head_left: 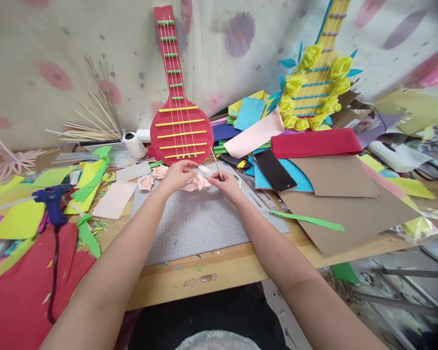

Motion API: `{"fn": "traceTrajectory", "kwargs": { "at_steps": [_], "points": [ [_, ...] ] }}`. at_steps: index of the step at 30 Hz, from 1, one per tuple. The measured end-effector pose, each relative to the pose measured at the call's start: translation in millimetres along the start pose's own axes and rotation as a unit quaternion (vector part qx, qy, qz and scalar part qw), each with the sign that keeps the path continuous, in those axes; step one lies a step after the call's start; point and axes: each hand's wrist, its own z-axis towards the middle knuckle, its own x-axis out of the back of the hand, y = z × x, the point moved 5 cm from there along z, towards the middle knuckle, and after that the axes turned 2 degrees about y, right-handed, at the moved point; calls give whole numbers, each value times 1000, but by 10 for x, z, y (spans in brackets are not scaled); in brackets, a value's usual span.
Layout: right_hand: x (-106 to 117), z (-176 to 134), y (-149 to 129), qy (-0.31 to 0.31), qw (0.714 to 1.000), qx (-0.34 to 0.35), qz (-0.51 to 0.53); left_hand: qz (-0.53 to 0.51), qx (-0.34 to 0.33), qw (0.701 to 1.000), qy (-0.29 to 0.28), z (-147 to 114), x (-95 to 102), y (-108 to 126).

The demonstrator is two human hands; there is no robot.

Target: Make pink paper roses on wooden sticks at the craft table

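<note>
My left hand (178,176) is over the back part of the grey cutting mat (200,228), its fingers closed on the edge of a pale pink paper flower (199,182). Just to the right, my right hand (227,185) pinches a thin wooden stick (216,161) that slants up and to the left. The right fingertips are close beside the flower; whether they touch it I cannot tell. Pink paper roses (145,183) lie left of my left hand. Behind both hands stands a red paper-covered lute shape (181,127) with yellow and green bars and white strings.
A blue glue gun (54,200) with a black cord rests among coloured paper scraps at left. On the right are a black phone (275,170), brown cardboard (350,214) and a red paper roll (316,142). A yellow instrument shape (314,90) with paper flowers leans behind.
</note>
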Motion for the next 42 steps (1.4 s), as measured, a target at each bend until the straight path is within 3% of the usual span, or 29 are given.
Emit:
{"fn": "traceTrajectory", "kwargs": {
  "at_steps": [4, 6, 7, 9, 11, 12, 15, 18, 20, 26, 31, 37, 42],
  "points": [
    [3, 5, -1, 11, 1000, -8, -3, -60, -5, 997, -57, -12, -36, 1],
    [12, -1, -8, 24, 999, -8, -23, -53, -42, 997, -45, -22, -17, 40],
    [23, -9, -19, 40, 998, -3, -39, -42, -66, 997, -5, -27, 19, 63],
    [57, -39, -61, 90, 992, 19, -88, -34, -103, 986, 129, -60, 127, 92],
    [76, -85, -130, 142, 977, 56, -151, -73, -84, 963, 244, -120, 188, 49],
    [70, -108, -172, 157, 968, 81, -179, -113, -52, 956, 266, -145, 175, 0],
    [1, -164, -285, 157, 943, 155, -251, -243, 103, 952, 153, -180, -53, -161],
    [-65, -192, -343, 135, 922, 191, -310, -336, 224, 912, 75, -271, -207, -244],
    [-82, -200, -358, 129, 914, 199, -329, -385, 264, 884, 35, -314, -260, -252],
    [-85, -207, -354, 138, 918, 214, -305, -491, 303, 817, -1, -374, -397, -236],
    [-95, -204, -337, 147, 936, 211, -241, -551, 312, 773, 40, -364, -505, -256],
    [-102, -180, -241, 141, 958, 174, -179, -578, 296, 756, 78, -305, -532, -264],
    [-100, -142, -128, 137, 978, 99, -123, -581, 257, 768, 83, -286, -527, -296]
  ]
}}
